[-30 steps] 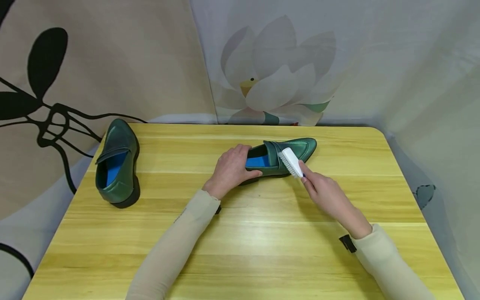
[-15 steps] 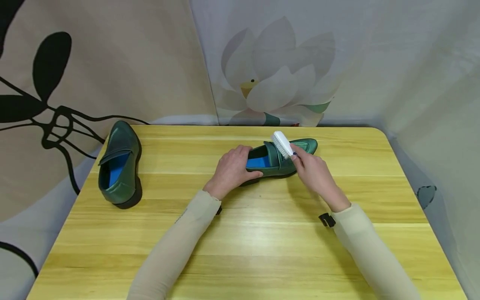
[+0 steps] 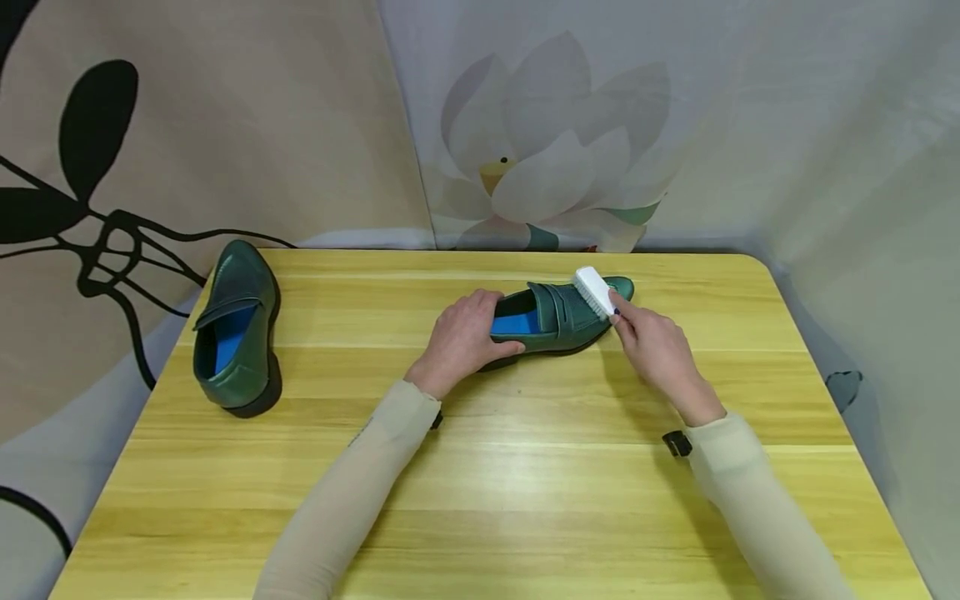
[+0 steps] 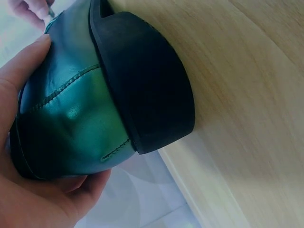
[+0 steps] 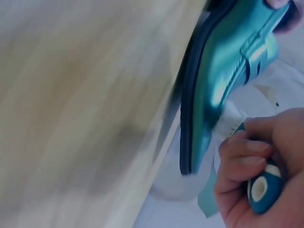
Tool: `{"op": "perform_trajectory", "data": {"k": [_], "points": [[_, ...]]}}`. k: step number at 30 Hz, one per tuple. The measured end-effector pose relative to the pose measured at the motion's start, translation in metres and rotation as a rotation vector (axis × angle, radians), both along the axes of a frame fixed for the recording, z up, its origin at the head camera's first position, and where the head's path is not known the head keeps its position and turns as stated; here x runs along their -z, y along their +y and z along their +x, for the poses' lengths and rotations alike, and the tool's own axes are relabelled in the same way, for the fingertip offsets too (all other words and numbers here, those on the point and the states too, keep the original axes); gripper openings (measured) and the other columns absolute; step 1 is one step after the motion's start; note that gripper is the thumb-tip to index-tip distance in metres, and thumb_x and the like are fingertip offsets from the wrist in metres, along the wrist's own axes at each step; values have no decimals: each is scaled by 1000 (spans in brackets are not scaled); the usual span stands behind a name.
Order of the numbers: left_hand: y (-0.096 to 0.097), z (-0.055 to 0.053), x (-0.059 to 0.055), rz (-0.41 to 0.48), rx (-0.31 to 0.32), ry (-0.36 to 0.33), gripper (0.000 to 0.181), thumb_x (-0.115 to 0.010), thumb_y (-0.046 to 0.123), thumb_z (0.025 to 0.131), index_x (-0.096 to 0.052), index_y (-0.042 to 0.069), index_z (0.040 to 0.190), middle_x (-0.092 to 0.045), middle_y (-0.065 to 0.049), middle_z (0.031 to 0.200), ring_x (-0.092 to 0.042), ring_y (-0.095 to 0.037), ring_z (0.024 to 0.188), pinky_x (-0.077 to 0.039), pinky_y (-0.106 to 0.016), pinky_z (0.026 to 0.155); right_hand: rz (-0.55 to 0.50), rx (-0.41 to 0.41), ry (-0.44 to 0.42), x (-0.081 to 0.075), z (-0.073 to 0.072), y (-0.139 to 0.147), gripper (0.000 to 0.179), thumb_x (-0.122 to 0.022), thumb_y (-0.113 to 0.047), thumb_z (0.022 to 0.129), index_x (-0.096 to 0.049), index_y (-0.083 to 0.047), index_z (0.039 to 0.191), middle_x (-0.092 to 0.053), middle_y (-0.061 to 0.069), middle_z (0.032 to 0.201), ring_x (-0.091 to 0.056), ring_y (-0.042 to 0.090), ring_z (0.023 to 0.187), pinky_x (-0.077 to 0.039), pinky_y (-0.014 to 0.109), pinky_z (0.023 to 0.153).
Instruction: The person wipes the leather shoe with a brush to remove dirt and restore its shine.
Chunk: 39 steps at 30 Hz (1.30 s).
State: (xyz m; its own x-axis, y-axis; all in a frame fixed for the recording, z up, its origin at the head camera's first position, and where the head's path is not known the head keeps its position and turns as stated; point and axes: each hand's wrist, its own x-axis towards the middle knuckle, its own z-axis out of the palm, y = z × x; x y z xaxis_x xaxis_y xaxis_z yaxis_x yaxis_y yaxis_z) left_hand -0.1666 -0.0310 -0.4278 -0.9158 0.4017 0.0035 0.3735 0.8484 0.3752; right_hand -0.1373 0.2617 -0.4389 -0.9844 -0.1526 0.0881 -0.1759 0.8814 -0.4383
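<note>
A green loafer with a blue insole lies on the wooden table, toe to the right. My left hand grips its heel end, thumb along the near side; the left wrist view shows the black heel block and the fingers wrapped round the back. In my right hand is a white-headed brush, its bristles down at the loafer's toe. The right wrist view shows fingers curled round the brush's blue-and-white handle, with the bristles right at the upper.
A second green loafer stands at the table's left edge, toe pointing away. Behind the wooden table hangs a pale curtain with a flower print, close along the back edge.
My right hand with the brush went from the loafer's near side up to the strap, then right to the toe. My left hand and the gripped loafer have stayed put.
</note>
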Motion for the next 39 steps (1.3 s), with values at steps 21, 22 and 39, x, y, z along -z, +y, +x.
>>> {"op": "perform_trajectory", "data": {"k": [21, 22, 39], "points": [[-2, 1, -1, 8, -11, 1, 84, -83, 55, 84, -55, 3, 144, -61, -15, 137, -62, -31, 114, -52, -48, 100, 77, -24, 123, 3, 24, -1, 44, -59, -15, 106, -56, -7, 149, -64, 16, 79, -50, 26, 56, -41, 41, 46], [-2, 1, -1, 7, -10, 1, 84, -83, 55, 84, -55, 3, 144, -61, -15, 137, -62, -31, 114, -52, -48, 99, 89, -12, 126, 3, 23, 3, 44, -60, -15, 105, -57, -8, 149, -64, 16, 79, -50, 26, 55, -40, 40, 45], [0, 0, 3, 7, 0, 20, 84, -83, 56, 83, -55, 3, 143, -62, -14, 136, -62, -31, 117, -53, -48, 99, 58, 16, 147, 5, 18, 12, 43, -60, -13, 105, -57, -4, 147, -68, 23, 83, -56, 32, 59, -46, 49, 50]]}}
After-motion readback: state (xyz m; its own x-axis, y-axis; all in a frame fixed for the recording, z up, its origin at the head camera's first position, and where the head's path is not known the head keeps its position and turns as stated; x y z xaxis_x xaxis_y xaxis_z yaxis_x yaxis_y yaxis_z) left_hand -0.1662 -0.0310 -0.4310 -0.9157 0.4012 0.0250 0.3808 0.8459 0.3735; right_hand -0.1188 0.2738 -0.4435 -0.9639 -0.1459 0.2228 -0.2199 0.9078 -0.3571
